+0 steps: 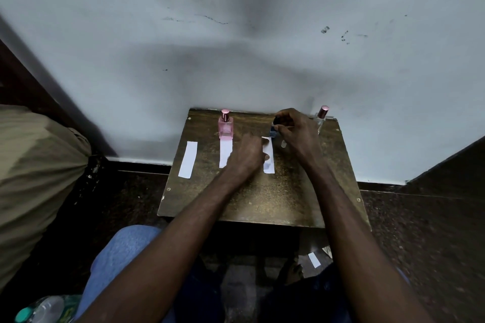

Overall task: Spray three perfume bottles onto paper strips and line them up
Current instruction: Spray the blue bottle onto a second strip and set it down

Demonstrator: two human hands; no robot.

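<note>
Blue-denim knee (123, 252) is sitting beneath both forearms. Left hand (246, 156), fingers relaxed, is resting fingertips on a white paper strip (268, 165). Right hand (296, 131) is gripping a small blue dark-capped perfume bottle (274, 130) just beyond that strip.

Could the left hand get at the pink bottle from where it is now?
Probably yes: the left hand grips nothing, and only a flat strip lies between it and the pink bottle.

Left hand (246, 156) palm-down, right hand (295, 131) gripping
</note>
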